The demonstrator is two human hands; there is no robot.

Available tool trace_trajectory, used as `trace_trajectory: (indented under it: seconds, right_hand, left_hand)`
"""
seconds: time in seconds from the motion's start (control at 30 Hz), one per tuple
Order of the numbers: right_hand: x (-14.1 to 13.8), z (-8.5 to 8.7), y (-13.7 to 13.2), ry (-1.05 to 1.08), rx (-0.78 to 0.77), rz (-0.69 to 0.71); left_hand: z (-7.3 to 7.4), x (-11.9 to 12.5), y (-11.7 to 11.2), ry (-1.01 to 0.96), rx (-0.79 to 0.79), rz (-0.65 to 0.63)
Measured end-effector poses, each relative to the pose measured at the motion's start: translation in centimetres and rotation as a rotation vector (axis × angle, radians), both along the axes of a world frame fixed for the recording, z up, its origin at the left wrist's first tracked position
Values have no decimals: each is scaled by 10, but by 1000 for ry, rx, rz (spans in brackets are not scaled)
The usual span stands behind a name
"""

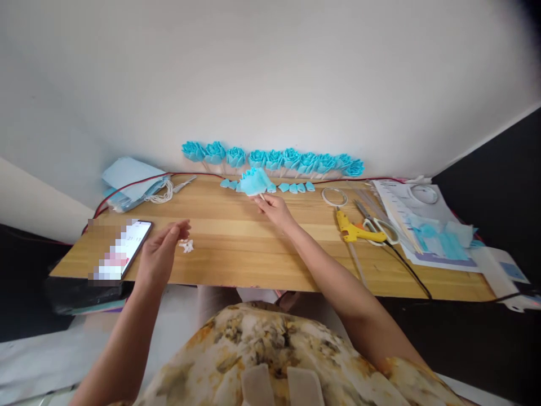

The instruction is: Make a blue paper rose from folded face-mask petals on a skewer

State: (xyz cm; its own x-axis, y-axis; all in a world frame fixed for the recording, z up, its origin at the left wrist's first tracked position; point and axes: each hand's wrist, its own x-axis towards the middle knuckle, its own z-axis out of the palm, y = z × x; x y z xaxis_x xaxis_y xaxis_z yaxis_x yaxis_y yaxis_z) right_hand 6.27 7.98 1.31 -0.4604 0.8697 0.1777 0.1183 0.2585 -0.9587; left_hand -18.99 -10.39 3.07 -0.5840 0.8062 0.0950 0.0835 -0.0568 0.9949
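Observation:
My right hand (273, 208) is closed around the thin pale stem of a blue flower (256, 181), held up over the middle of the wooden table (203, 265). Its petals look like soft, thin fabric or paper. Behind it, several loose blue petals (293, 188) lie in a row, partly hidden by the flower. My left hand (163, 248) hovers over the table's left side with its fingers curled together; whether anything is pinched in them I cannot make out. Just beside those fingertips sits a small pile of white scraps (186, 246).
Several finished blue flowers (291, 159) on stems lean along the wall. At left are a phone (131, 248) and stacked blue sheets (133, 180) with white cords (163, 193). At right lie a tape roll (334, 197), yellow glue gun (357, 230), scissors (380, 228) and papers (401, 217).

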Motion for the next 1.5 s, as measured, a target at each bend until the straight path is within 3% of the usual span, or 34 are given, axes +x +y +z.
trace_trajectory:
  seconds: [0.17, 0.33, 0.57, 0.8, 1.0, 1.07, 1.17, 1.3, 1.5]
  right_hand:
    - [-66, -2, -29, -283, -28, 172]
    - [-122, -10, -46, -403, -10, 278]
    - [-165, -16, -45, -504, 85, 344]
    - [-167, -11, -52, -534, 117, 391]
    - [-152, -10, -53, -526, 89, 372]
    - [-148, -10, -53, -528, 80, 358]
    - [-147, -10, -57, -505, 81, 385]
    - [-151, -13, -65, -486, 124, 430]
    - [-160, -14, -76, -634, 289, 471]
  left_hand:
    - [-1, -6, -6, -280, 199, 162]
    - [-16, -3, -33, -394, 158, 238]
    - [-44, 0, -56, -455, 86, 227]
    - [-43, -6, -60, -396, -19, 124]
    - [-46, -33, -44, 390, -185, 16]
    - [-47, -39, -36, 501, -170, -35]
    - [-47, -42, -30, 506, -135, -70]
    - [-47, -43, -34, 457, -103, 35]
    - [-56, -41, -55, 425, -97, 155]
